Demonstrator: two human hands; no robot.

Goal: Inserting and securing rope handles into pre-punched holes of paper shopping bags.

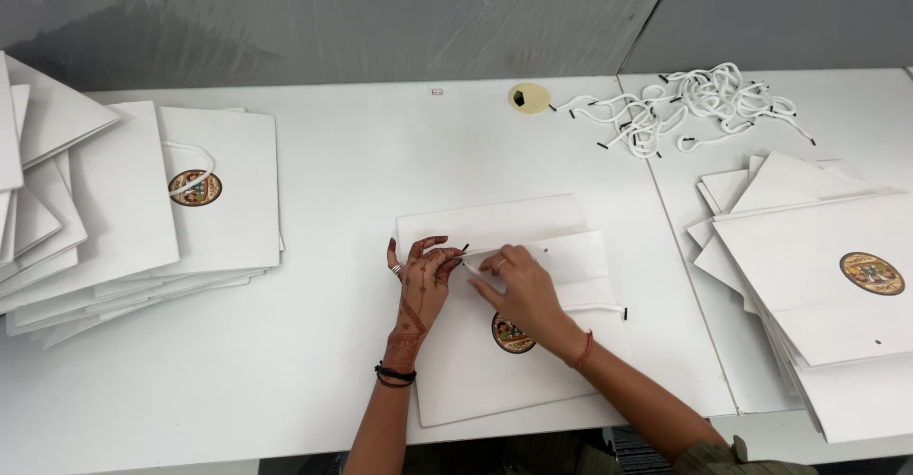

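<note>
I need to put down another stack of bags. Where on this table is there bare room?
The widest bare patch lies between the left stack of bags and the bag being worked on, running back to the wall. A smaller one sits between that bag and the pile of white cords. The right side is crowded by the right stack.

White bags (514, 342), round emblem labels (512, 333)

Bag (533, 361) ctr; stacks (143, 237) L & R (818, 285); cords (694, 104) behind.
</note>
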